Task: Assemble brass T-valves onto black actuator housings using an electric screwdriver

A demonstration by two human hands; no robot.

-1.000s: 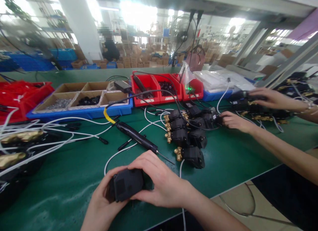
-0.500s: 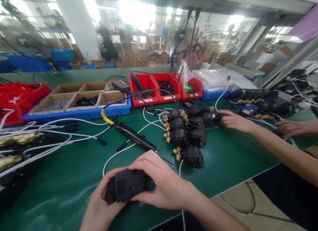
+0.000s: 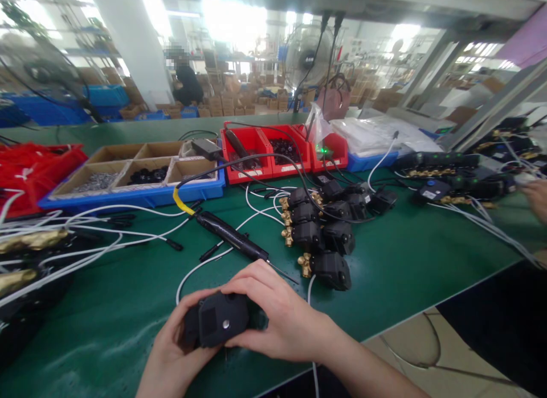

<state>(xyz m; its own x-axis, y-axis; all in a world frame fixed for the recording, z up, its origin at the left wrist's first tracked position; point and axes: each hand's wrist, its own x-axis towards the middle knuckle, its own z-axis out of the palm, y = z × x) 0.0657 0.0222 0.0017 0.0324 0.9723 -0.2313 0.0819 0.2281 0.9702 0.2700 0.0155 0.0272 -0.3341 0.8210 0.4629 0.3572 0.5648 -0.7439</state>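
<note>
Near the front of the green bench, a black boxy plastic housing (image 3: 224,321) is held between both hands. My left hand (image 3: 173,344) wraps its left side, and my right hand (image 3: 273,312) grips it from the right with thumb and fingers. A pale round spot shows on the face turned up to me. Just beyond my right hand lies a black electric screwdriver (image 3: 231,235) with a thin bit and a yellow-sleeved cable. Several similar black housings with brass fittings (image 3: 305,235) stand grouped to the right of it.
A blue tray (image 3: 137,195) of screws and black parts stands behind, beside red bins (image 3: 269,153). White cables and brass fittings (image 3: 34,238) crowd the left. At the right edge is a co-worker's hand (image 3: 536,198) near more black units (image 3: 453,184).
A pale round spot has appeared on the held housing, while my hands stay put. The co-worker's hand has left a black unit at the group's right end; their arms have drawn away rightward.
</note>
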